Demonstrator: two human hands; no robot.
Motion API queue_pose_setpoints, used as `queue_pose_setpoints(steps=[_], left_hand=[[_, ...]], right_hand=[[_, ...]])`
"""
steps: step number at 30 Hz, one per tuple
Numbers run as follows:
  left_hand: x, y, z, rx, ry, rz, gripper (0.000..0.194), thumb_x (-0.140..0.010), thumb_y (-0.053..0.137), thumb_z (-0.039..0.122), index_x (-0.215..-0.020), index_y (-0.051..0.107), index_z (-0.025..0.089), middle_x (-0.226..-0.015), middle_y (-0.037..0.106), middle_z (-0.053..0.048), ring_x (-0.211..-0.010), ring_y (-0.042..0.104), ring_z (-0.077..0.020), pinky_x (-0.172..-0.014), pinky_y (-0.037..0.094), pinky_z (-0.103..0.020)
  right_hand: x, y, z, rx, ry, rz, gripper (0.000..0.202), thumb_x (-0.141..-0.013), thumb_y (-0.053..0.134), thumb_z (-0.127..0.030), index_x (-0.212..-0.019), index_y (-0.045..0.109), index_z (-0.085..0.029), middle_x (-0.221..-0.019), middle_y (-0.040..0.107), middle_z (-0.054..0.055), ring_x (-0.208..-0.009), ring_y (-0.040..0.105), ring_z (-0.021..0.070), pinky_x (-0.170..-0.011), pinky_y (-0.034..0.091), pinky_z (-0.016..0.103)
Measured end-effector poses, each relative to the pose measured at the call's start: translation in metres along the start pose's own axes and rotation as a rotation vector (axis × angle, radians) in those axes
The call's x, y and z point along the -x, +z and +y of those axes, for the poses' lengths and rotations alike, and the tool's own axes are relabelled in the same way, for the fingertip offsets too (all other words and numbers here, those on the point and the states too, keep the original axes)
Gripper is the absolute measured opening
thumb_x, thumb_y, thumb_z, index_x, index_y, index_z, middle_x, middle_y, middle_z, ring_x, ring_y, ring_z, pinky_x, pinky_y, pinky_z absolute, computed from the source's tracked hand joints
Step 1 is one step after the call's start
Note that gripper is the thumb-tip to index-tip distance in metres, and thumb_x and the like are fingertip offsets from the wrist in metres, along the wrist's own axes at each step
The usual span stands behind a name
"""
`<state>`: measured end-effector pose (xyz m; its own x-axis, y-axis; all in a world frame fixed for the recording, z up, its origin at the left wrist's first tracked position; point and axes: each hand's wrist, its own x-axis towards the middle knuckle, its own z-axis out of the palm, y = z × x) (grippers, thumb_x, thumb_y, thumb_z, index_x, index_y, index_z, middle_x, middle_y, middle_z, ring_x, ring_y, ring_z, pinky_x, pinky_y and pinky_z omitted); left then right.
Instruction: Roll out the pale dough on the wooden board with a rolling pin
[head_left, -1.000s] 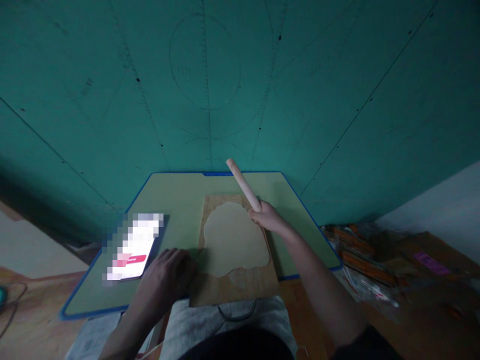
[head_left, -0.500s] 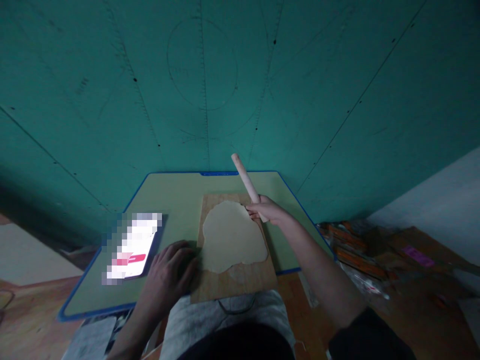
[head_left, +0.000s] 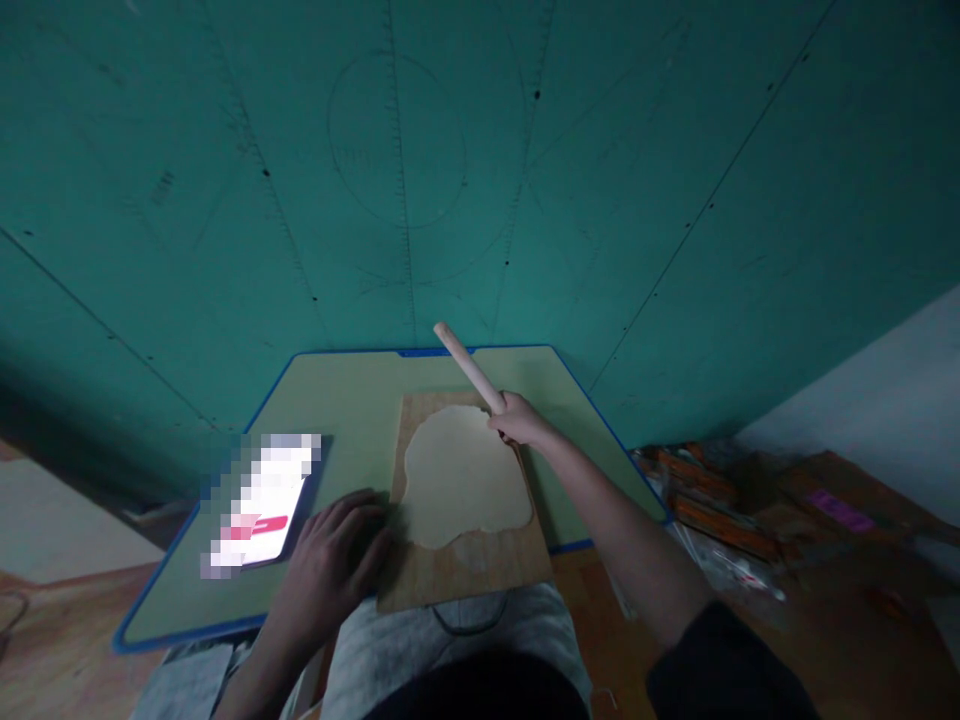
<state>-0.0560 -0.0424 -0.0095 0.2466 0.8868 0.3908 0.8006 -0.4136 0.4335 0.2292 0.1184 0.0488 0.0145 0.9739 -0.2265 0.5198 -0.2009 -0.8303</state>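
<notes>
A flat, irregular sheet of dough (head_left: 465,480) lies on a wooden board (head_left: 465,580) in front of me. My right hand (head_left: 519,418) is closed around the lower end of a pale wooden rolling pin (head_left: 471,368), above the dough's upper right edge. The pin points up and to the left, its far end raised. My left hand (head_left: 341,540) rests at the left edge of the board with its fingers spread and bent, holding nothing; its fingertips are close to the dough's left edge and partly in shadow.
Left of the board, a phone with a lit, partly blurred screen (head_left: 274,500) lies on the pale table (head_left: 337,390), which has a blue rim. A green wall (head_left: 450,180) stands right behind the table. Cardboard and plastic-wrapped items (head_left: 720,520) sit on the floor at right.
My right hand has moved slightly left, and the rolling pin has tilted further left, its far end lower. My left hand stays at the board's edge. The view has shifted slightly.
</notes>
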Motion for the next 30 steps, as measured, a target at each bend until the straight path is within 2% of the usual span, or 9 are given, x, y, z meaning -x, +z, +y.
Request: queue_pose_setpoints(steps=[4, 10, 16, 23, 27, 30], left_hand=[[0.002, -0.003, 0.001, 0.008, 0.027, -0.006, 0.039, -0.097, 0.052, 0.052, -0.119, 0.069, 0.024, -0.125, 0.071, -0.013, -0.111, 0.069, -0.0315, -0.092, 0.059, -0.053], [0.003, 0.0, 0.0, -0.007, 0.058, 0.002, 0.036, -0.099, 0.05, 0.042, -0.122, 0.07, 0.023, -0.126, 0.07, -0.015, -0.11, 0.069, -0.0319, -0.091, 0.06, -0.055], [0.003, -0.003, 0.002, -0.003, 0.101, 0.025, 0.031, -0.099, 0.051, 0.036, -0.117, 0.073, 0.023, -0.121, 0.071, -0.014, -0.104, 0.071, -0.0282, -0.087, 0.063, -0.048], [0.002, -0.005, 0.005, 0.019, 0.149, 0.104, 0.026, -0.099, 0.053, 0.032, -0.107, 0.076, 0.023, -0.11, 0.074, -0.011, -0.093, 0.074, -0.0233, -0.076, 0.064, -0.037], [0.001, -0.004, 0.004, 0.022, 0.173, 0.121, 0.026, -0.099, 0.053, 0.032, -0.1, 0.077, 0.024, -0.106, 0.075, -0.009, -0.089, 0.073, -0.023, -0.074, 0.064, -0.037], [0.001, -0.003, 0.003, 0.021, 0.177, 0.114, 0.026, -0.1, 0.054, 0.034, -0.104, 0.078, 0.025, -0.106, 0.076, -0.009, -0.088, 0.073, -0.0229, -0.074, 0.064, -0.037]], right_hand=[[0.0, -0.003, 0.001, 0.021, 0.014, -0.008, 0.027, -0.068, 0.071, -0.002, -0.074, 0.055, -0.022, -0.047, 0.051, -0.008, -0.038, 0.049, 0.0111, -0.038, 0.038, 0.021], [-0.003, -0.003, 0.0, 0.066, 0.0, -0.038, 0.027, -0.071, 0.071, -0.002, -0.071, 0.052, -0.022, -0.048, 0.052, -0.008, -0.039, 0.051, 0.0116, -0.04, 0.04, 0.022], [-0.014, 0.002, -0.001, 0.156, -0.056, -0.001, 0.026, -0.068, 0.073, -0.002, -0.071, 0.056, -0.022, -0.057, 0.057, -0.005, -0.05, 0.055, 0.0132, -0.045, 0.036, 0.022], [-0.021, 0.004, -0.007, 0.25, -0.077, 0.007, 0.022, -0.068, 0.072, -0.004, -0.081, 0.064, -0.019, -0.081, 0.07, 0.002, -0.075, 0.065, 0.0178, -0.057, 0.042, 0.023], [-0.022, 0.002, -0.009, 0.283, -0.07, -0.004, 0.023, -0.07, 0.071, -0.005, -0.087, 0.065, -0.019, -0.086, 0.071, 0.003, -0.077, 0.065, 0.0184, -0.058, 0.043, 0.024], [-0.023, 0.002, -0.008, 0.291, -0.068, -0.005, 0.021, -0.072, 0.071, -0.007, -0.088, 0.066, -0.02, -0.087, 0.071, 0.004, -0.077, 0.065, 0.0187, -0.058, 0.043, 0.024]])
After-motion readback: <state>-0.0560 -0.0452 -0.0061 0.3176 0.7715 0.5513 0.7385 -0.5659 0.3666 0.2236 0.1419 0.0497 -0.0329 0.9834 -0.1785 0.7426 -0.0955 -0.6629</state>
